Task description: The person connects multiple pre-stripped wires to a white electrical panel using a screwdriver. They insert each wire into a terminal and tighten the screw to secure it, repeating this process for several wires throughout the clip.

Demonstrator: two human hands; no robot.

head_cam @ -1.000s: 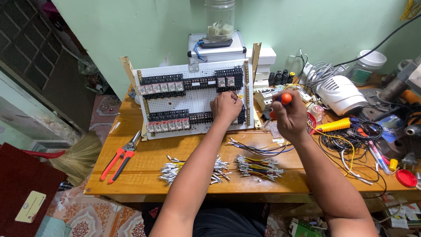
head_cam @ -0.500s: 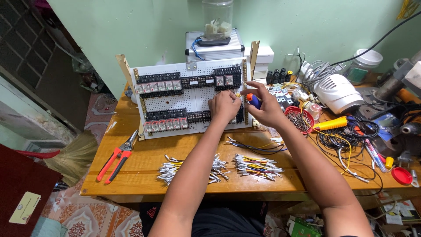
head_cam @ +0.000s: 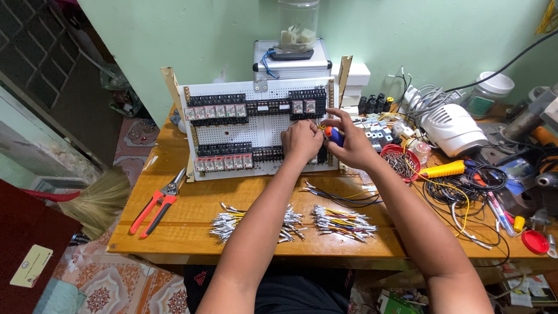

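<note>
A white perforated panel [head_cam: 232, 131] leans upright on the wooden table [head_cam: 192, 203], carrying rows of black terminal sockets and clear relays. My left hand [head_cam: 301, 141] rests closed against the panel's right side, fingers pinched at a socket. My right hand [head_cam: 347, 141] is beside it, gripping a screwdriver [head_cam: 333, 136] with a blue and orange handle, tip pointed at the panel near the left hand. What the left fingers pinch is hidden.
Two bundles of short wires [head_cam: 256, 222] [head_cam: 344, 221] lie near the front edge, with loose wires [head_cam: 340, 197] behind. Red-handled cutters [head_cam: 156, 204] lie at left. A red bowl [head_cam: 401, 160], a white device [head_cam: 453, 129], cables and tools crowd the right. A metal case [head_cam: 292, 61] stands behind the panel.
My right hand has moved left from the cluttered right side to the panel, bringing the screwdriver next to my left hand. The left hand has stayed on the panel.
</note>
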